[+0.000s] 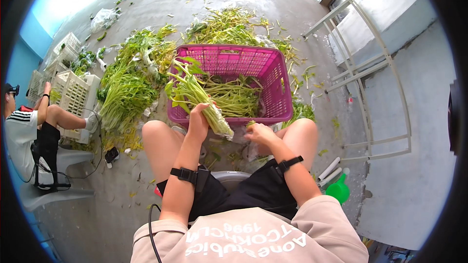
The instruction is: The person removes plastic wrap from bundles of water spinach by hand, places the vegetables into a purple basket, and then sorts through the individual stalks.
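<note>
My left hand [198, 122] is wrapped round a bunch of long green leafy stalks [194, 90], held tilted above the near left side of a magenta plastic crate [279, 75]. The leafy tops point up and to the left; the pale lower ends, with a shiny clear wrap around them, point toward me. More green stalks [234, 100] lie inside the crate. Close to the crate's front rim is my right hand [263, 134], its fingers curled together. A small green bit shows at its fingertips, too small to name. The crate stands on the floor before my knees.
Leafy stalks lie heaped [127, 85] left of the crate, and yellowish trimmings [222, 27] are strewn behind it. A seated person [24, 126] works beside white crates [70, 92] at left. A metal frame [390, 68] and a green plastic object [339, 191] are at right.
</note>
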Tool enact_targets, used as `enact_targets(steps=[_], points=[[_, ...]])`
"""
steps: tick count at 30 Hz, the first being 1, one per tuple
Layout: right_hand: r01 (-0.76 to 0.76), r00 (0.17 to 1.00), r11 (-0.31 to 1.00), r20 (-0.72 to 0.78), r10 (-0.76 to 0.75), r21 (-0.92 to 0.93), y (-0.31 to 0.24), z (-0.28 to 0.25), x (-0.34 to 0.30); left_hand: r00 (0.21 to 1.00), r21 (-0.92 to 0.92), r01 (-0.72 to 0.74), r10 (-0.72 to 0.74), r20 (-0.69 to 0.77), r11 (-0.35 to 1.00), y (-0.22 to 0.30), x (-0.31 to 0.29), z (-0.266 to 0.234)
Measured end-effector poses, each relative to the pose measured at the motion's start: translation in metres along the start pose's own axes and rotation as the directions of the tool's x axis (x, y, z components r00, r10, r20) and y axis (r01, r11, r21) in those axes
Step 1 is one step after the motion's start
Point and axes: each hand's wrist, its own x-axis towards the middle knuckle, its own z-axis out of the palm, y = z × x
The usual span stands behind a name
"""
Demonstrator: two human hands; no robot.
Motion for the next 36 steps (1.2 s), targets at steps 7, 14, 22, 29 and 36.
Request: enact_targets(steps=[7,14,22,29,36], points=[[0.424,0.794,0.705,-0.607,0.013,0.569,-0.069,-0.009,-0.058,0.984,0.254,0.039,-0.082,0.157,0.966,-0.03,-0.007,0.029],[0.472,0.78,0.635,-0.626,0.023,0.611,-0.04,-0.003,-0.028,0.997,0.477,0.004,-0.04,0.064,0.879,-0.064,0.004,0.009],[0.163,0.965,-0.379,-0.227,-0.129,0.911,-0.043,-0.012,-0.034,0.999,-0.123,0.022,-0.017,0.043,0.992,-0.042,0.005,0.003],[0.079,0.981,-0.58,-0.166,-0.098,0.811,-0.031,-0.015,-0.025,0.94,-0.428,-0.093,0.221,0.26,0.899,-0.013,-0.004,0.02],[-0.088,0.996,-0.549,0.065,-0.061,0.831,0.002,-0.005,-0.016,0.922,-0.378,-0.244,0.335,0.196,0.893,0.015,0.001,0.004]])
